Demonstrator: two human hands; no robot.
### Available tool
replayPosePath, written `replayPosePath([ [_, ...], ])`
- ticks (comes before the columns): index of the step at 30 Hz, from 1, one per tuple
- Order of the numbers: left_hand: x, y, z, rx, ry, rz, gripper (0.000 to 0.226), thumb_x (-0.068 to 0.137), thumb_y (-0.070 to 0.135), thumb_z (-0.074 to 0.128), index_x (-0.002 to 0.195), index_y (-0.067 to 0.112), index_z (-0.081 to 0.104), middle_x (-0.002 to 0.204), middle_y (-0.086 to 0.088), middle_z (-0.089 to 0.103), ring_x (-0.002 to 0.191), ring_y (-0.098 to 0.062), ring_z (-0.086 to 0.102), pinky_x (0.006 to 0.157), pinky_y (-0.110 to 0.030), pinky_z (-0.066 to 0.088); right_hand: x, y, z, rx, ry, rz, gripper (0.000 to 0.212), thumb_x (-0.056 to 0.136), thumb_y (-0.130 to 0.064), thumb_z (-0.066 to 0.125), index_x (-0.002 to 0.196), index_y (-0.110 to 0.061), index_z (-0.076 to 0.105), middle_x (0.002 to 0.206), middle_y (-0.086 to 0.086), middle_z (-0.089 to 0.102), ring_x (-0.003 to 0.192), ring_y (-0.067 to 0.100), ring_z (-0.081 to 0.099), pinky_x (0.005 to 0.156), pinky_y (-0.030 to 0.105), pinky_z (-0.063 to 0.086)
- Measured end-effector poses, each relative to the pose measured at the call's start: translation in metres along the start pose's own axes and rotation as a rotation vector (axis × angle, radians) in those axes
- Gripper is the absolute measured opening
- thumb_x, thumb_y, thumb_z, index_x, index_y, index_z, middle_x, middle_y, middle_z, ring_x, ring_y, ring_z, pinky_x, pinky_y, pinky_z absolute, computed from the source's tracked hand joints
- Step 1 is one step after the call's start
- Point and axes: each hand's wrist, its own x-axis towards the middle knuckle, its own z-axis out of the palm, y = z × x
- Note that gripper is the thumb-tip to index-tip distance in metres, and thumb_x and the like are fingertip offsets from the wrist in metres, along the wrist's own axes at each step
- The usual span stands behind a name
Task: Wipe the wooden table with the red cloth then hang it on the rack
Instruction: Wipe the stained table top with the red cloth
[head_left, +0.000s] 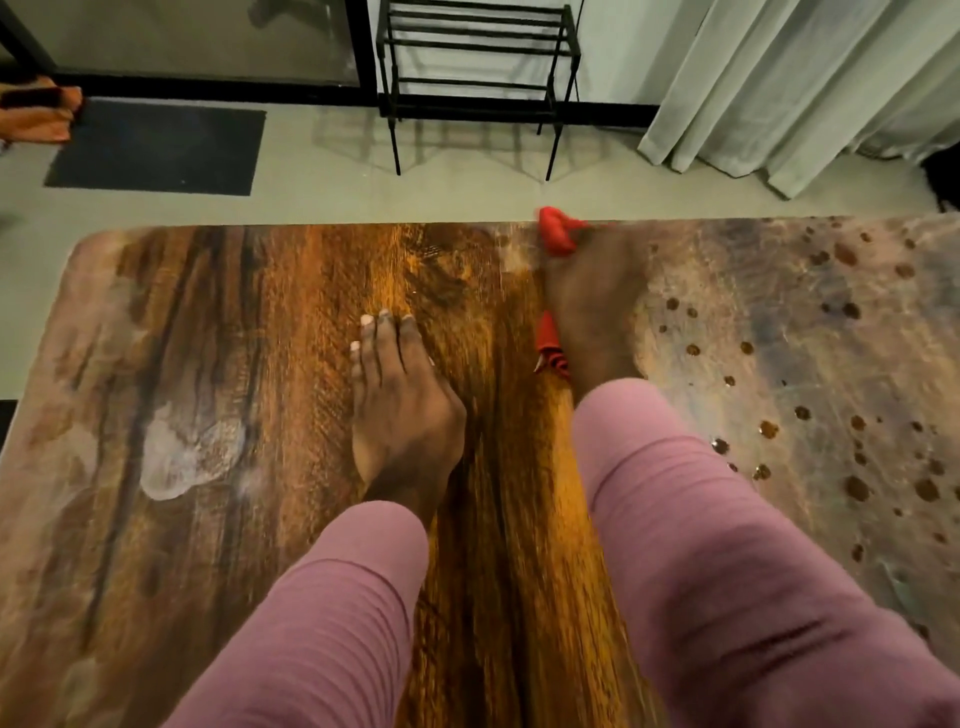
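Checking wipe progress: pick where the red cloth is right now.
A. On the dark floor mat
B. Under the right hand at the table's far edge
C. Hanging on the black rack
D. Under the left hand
B: the red cloth shows from beneath the right hand at the far edge of the wooden table; the left hand lies bare on the wood, and the rack holds nothing red.

Dark floor mat (156, 148); pale curtain (789, 88); orange cloth (36, 111) (far left).

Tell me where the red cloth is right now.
In the head view the red cloth lies under the right hand at the wooden table's far edge, just right of centre.
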Motion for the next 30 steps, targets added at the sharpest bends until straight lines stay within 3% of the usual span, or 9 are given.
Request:
replayPosePath([
  [4,0.001,0.003,0.002,0.019,-0.002,-0.019,0.071,0.089,0.033,0.007,0.151,0.005,0.025,0.160,-0.017,0.022,0.151,-0.029,0.009,0.123,-0.044,0.009,-0.023,-0.024,0.021,-0.075,-0.239,-0.273,0.034,0.083,-0.020,0.062,0.115,-0.030,0.068,0.106,-0.002,0.069,0.105,0.019,0.057,0.087,0.030,0.049],
  [7,0.001,0.001,0.000,0.011,-0.025,-0.018,0.063,0.092,0.027,0.019,0.150,0.005,0.026,0.159,-0.016,0.022,0.151,-0.029,0.009,0.123,-0.045,0.011,-0.021,-0.016,0.012,-0.171,-0.330,-0.456,0.035,0.086,-0.018,0.058,0.120,-0.027,0.065,0.117,0.001,0.065,0.111,0.024,0.053,0.089,0.036,0.048],
  [11,0.001,0.001,-0.001,0.002,-0.037,-0.013,0.056,0.099,0.021,0.033,0.151,0.004,0.023,0.160,-0.017,0.019,0.151,-0.029,0.006,0.123,-0.043,0.009,0.030,0.010,-0.002,-0.186,-0.139,-0.074,0.027,0.090,-0.028,0.061,0.116,-0.022,0.067,0.098,0.007,0.066,0.081,0.021,0.062,0.067,0.031,0.049],
  [13,0.002,0.003,-0.001,0.003,-0.040,-0.022,0.056,0.099,0.023,0.031,0.152,0.005,0.022,0.161,-0.016,0.018,0.151,-0.028,0.006,0.123,-0.043,0.009,0.044,0.013,-0.007,-0.188,-0.011,-0.001,0.026,0.090,-0.027,0.061,0.114,-0.019,0.068,0.099,0.010,0.067,0.094,0.026,0.061,0.071,0.031,0.043],
  [16,0.003,0.003,0.000,0.012,-0.050,-0.030,0.061,0.096,0.027,0.020,0.152,0.004,0.021,0.161,-0.016,0.017,0.151,-0.028,0.005,0.123,-0.043,0.009,0.037,-0.005,0.006,-0.201,-0.031,-0.013,0.028,0.091,-0.025,0.059,0.117,-0.020,0.067,0.106,0.010,0.063,0.102,0.026,0.056,0.072,0.030,0.037],
  [20,0.002,0.000,0.001,0.044,-0.098,-0.060,0.061,0.099,0.023,0.028,0.155,0.006,0.010,0.163,-0.015,0.008,0.151,-0.027,-0.002,0.123,-0.040,0.002,-0.008,-0.044,0.036,-0.119,-0.257,-0.211,0.036,0.087,-0.018,0.060,0.121,-0.027,0.064,0.111,0.007,0.059,0.089,0.018,0.058,0.083,0.029,0.048],
  [24,0.003,0.003,-0.001,0.063,-0.081,-0.038,0.064,0.096,0.027,0.023,0.154,0.003,0.011,0.162,-0.017,0.011,0.151,-0.029,0.000,0.123,-0.042,0.005,-0.021,-0.045,0.033,-0.109,-0.410,-0.518,0.038,0.088,-0.019,0.057,0.122,-0.036,0.062,0.115,0.001,0.062,0.103,0.017,0.054,0.087,0.032,0.047],
  [28,0.003,0.002,0.000,0.021,-0.038,-0.019,0.066,0.093,0.030,0.015,0.153,0.002,0.019,0.161,-0.017,0.017,0.151,-0.028,0.005,0.123,-0.041,0.005,0.028,-0.001,0.015,-0.247,-0.183,-0.225,0.030,0.090,-0.030,0.059,0.119,-0.028,0.065,0.106,0.008,0.064,0.084,0.023,0.063,0.074,0.032,0.053],
  [30,0.003,0.001,0.000,0.014,-0.029,0.000,0.068,0.093,0.032,0.012,0.153,0.003,0.020,0.161,-0.016,0.017,0.151,-0.028,0.005,0.123,-0.040,0.004,0.045,0.018,-0.003,-0.270,-0.045,-0.057,0.028,0.093,-0.033,0.058,0.117,-0.025,0.067,0.102,0.012,0.066,0.089,0.028,0.062,0.072,0.031,0.046],
])
